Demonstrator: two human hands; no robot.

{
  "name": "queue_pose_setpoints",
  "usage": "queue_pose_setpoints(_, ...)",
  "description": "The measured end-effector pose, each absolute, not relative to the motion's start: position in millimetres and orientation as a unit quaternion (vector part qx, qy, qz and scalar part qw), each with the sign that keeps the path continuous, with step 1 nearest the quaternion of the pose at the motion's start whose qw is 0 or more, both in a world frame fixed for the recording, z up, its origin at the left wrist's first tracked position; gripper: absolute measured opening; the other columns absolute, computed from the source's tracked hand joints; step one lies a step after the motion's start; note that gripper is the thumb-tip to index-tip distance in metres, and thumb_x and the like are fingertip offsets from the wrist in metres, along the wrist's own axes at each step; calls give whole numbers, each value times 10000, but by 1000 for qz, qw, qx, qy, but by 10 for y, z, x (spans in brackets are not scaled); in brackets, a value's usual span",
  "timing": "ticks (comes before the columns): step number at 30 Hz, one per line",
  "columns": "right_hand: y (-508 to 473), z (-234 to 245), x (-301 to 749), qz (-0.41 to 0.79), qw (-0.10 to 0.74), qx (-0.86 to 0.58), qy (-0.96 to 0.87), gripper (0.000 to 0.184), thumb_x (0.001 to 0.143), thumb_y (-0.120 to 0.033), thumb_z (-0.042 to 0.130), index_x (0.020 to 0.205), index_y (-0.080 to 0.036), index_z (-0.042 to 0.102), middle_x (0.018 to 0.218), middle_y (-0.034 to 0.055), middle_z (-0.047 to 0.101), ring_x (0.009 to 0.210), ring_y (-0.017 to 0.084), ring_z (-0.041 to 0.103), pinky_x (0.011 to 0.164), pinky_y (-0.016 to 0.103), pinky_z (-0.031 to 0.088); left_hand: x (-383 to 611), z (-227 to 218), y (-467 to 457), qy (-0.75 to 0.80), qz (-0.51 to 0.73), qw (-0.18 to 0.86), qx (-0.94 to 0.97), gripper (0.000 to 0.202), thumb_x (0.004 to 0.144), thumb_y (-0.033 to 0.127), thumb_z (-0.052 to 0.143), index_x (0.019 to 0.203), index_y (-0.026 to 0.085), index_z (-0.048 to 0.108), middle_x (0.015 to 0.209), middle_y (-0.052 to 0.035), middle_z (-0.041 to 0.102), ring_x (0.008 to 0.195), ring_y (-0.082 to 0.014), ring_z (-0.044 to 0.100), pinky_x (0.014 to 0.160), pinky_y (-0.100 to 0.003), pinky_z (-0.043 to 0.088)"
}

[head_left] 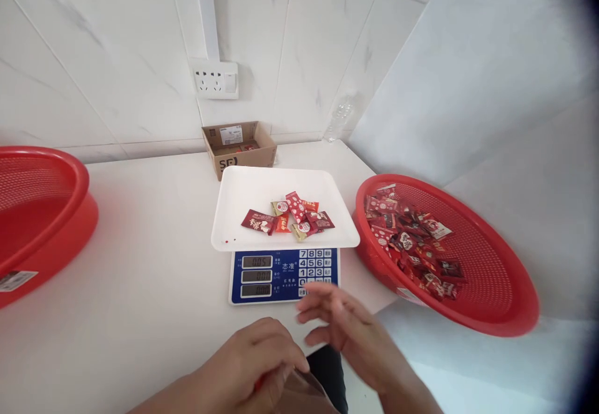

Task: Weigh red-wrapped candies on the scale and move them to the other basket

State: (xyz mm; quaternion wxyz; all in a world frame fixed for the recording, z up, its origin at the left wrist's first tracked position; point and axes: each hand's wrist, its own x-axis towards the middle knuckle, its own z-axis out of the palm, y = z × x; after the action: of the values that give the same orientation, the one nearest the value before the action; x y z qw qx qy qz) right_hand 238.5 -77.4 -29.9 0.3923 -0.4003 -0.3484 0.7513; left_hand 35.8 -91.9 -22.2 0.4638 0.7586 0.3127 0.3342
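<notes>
At the bottom of the head view, the fingers of my left hand are closed on the edge of a brown bag, most of which lies out of frame. A bit of red shows under this hand. My right hand is open with fingers apart, just in front of the blue scale's keypad. Above the keypad, the weighing scale carries a white tray. Several wrapped candies in red, orange and gold lie loosely heaped on it. The scale's top display reads about 0.05.
To the right stands a red plastic basket with many wrapped candies. Another red basket is at the left edge. A small cardboard box sits behind the tray, and a clear plastic bottle stands by the wall.
</notes>
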Motion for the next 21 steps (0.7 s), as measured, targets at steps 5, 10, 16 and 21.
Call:
queue_pose_setpoints(5, -883, -384, 1845, 920, 271, -260, -112, 451, 841, -571, 511, 1003, -174, 652, 929, 42, 666, 938, 146, 616, 847, 243, 442, 456, -222, -869, 222, 316, 163, 908, 177, 905, 223, 448, 996, 205, 598, 845, 7, 661, 839, -139, 561, 950, -269, 404)
queue_pose_setpoints(10, -833, -421, 1824, 947, 236, -218, 17, 443, 830, -588, 513, 964, -182, 628, 794, -1, 652, 787, 127, 636, 711, 216, 460, 452, -217, -858, 244, 280, 73, 926, 282, 878, 317, 523, 1146, 244, 568, 971, 44, 682, 921, -135, 579, 1153, -361, 122)
queue_pose_setpoints(16, -833, -413, 1806, 934, 254, -244, 60, 423, 795, -564, 578, 941, -168, 616, 780, 5, 646, 657, 102, 611, 600, 192, 465, 385, -135, -821, 246, 266, 77, 929, 366, 899, 424, 471, 1220, 250, 498, 1135, -15, 652, 1099, -158, 548, 1132, -357, 213)
queue_pose_setpoints(21, -743, -267, 2141, 875, 374, -300, -65, 302, 740, -468, 685, 742, -182, 589, 518, -79, 429, 368, 13, 307, 334, 109, 164, -413, -90, -501, 520, 250, -53, 815, 558, 893, 263, 500, 1391, 288, 249, 1460, -100, 291, 1359, -315, 261, 1102, -508, 262)
